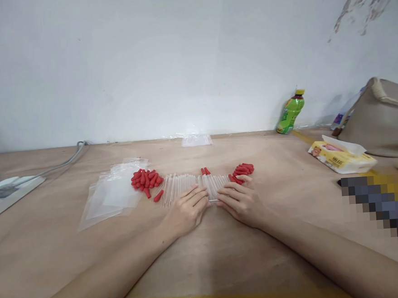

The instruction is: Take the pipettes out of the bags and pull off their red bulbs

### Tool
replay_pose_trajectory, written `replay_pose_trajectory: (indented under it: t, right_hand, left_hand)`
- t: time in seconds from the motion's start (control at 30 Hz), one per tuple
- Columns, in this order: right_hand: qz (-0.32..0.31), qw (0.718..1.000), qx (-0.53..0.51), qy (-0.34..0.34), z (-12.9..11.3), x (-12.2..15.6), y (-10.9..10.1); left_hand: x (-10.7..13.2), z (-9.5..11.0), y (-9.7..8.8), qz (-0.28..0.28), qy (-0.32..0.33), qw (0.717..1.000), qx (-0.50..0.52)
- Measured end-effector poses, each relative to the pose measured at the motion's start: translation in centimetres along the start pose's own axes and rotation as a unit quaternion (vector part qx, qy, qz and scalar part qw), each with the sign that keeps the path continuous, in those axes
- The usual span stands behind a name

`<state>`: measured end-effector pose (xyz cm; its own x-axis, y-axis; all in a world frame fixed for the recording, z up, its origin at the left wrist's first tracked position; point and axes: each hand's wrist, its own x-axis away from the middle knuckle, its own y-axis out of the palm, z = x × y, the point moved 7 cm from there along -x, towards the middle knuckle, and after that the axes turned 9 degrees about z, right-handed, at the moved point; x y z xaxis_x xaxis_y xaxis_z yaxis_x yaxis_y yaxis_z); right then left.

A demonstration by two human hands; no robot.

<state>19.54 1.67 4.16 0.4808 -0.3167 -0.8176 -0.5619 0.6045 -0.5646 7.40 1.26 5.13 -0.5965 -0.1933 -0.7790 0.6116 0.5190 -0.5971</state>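
Note:
A row of clear dropper tubes (pixel 179 185) lies side by side on the table. My left hand (pixel 188 208) rests over the near part of the row with its fingers stretched out. Opposite it, my right hand (pixel 241 201) lies across the right end, fingers extended and slightly apart. Between the hands, more tubes show near the fingertips; the thumbs are partly hidden. Red rubber bulbs (pixel 145 177) are heaped left of the row, with one loose bulb (pixel 158 196) beside them. Another pile of red bulbs (pixel 243 169) sits just beyond my right hand. Two red bulbs (pixel 205 171) lie behind the tubes.
Clear plastic bags (pixel 116 191) are spread at the left, and another bag (pixel 196 140) lies by the wall. A power strip (pixel 14 191) is far left. On the right are a green bottle (pixel 291 113), a tissue pack (pixel 342 157) and a beige bag (pixel 377 120).

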Motion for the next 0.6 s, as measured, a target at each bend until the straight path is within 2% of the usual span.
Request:
replay_pose_trajectory:
  t: [0.17, 0.4, 0.47, 0.6]
  right_hand:
    - [0.021, 0.999, -0.024, -0.036, -0.4, 0.0, -0.5]
    - [0.045, 0.997, -0.045, -0.039, 0.0, 0.2, -1.2]
    - [0.057, 0.997, -0.044, -0.025, 0.9, 0.6, -1.7]
    - [0.096, 0.994, -0.014, 0.053, 3.7, 1.0, -3.4]
  left_hand:
    - [0.3, 0.1, -0.1, 0.01, -0.014, 0.999, 0.052]
    - [0.9, -0.5, -0.1, 0.003, -0.035, 0.995, 0.091]
    - [1.5, -1.7, -0.6, 0.016, -0.062, 0.994, 0.088]
    - [2.6, -4.0, -1.7, 0.042, -0.121, 0.991, 0.044]
